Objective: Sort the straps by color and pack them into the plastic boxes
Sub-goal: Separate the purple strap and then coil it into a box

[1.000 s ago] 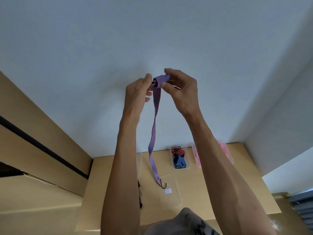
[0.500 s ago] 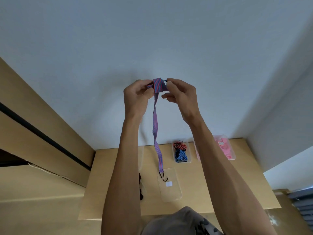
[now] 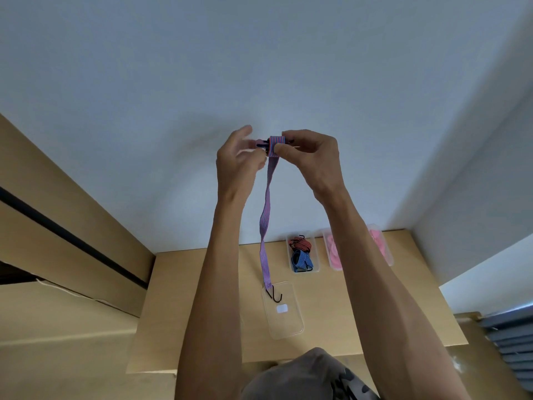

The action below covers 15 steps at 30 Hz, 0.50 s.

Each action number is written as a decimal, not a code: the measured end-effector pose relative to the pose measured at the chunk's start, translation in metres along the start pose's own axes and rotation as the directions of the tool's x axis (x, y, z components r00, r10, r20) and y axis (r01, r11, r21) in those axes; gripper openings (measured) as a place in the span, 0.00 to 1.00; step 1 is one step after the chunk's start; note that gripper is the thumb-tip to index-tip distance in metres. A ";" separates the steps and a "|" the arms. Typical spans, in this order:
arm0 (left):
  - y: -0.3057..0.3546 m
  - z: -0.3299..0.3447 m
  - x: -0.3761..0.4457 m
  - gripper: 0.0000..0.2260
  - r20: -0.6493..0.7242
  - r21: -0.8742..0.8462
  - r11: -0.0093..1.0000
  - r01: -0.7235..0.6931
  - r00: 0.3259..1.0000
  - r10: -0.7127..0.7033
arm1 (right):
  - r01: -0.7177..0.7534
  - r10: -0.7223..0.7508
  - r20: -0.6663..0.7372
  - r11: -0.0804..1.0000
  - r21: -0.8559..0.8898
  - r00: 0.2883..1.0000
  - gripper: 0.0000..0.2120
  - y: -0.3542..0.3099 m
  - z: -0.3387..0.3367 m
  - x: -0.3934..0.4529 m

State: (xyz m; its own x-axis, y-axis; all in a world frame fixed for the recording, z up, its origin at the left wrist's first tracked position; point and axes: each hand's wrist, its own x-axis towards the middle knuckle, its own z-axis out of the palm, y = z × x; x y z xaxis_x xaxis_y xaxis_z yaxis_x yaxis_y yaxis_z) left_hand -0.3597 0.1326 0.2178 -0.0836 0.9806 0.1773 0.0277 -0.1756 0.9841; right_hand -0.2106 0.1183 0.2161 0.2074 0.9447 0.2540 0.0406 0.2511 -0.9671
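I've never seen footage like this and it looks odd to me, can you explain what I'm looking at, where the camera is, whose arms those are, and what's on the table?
There is no machine here. The camera sits on a person's head, looking forward and down, so the two bare arms reaching up into the picture are that person's own.

The right hand pinches the rolled-up top of a long purple striped elastic strap, while the left hand is at the roll's other side with its fingers loosely spread. The rest of the strap hangs down, ending in a black metal hook.

Below is a light wooden table. On it lie a clear plastic lid with a white sticker, a clear plastic box holding a red strap and a blue strap, and a clear plastic box of pink straps, partly hidden by the right arm.
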 end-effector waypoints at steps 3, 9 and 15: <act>0.001 -0.001 0.001 0.10 0.023 -0.097 0.981 0.170 0.985 -0.168 | 0.015 -0.014 0.031 0.999 -0.034 0.999 0.12 0.003 -0.002 -0.001; -0.005 -0.004 -0.003 0.06 0.019 -0.155 0.981 0.115 0.993 -0.113 | -0.024 0.019 0.116 0.999 0.043 0.993 0.25 0.005 -0.001 -0.006; -0.007 -0.007 -0.005 0.11 0.049 -0.014 0.994 -0.110 0.993 0.111 | -0.131 0.103 0.191 0.981 0.143 0.976 0.20 0.011 0.000 -0.010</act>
State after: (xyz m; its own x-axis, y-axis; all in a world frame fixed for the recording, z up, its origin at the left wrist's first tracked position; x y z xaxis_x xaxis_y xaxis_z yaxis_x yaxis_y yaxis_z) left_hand -0.3660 0.1284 0.2100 -0.0308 0.9582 0.2844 0.0224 -0.2838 0.9586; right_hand -0.2125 0.1117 0.2025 0.0199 0.9883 0.1514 -0.1266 0.1527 -0.9801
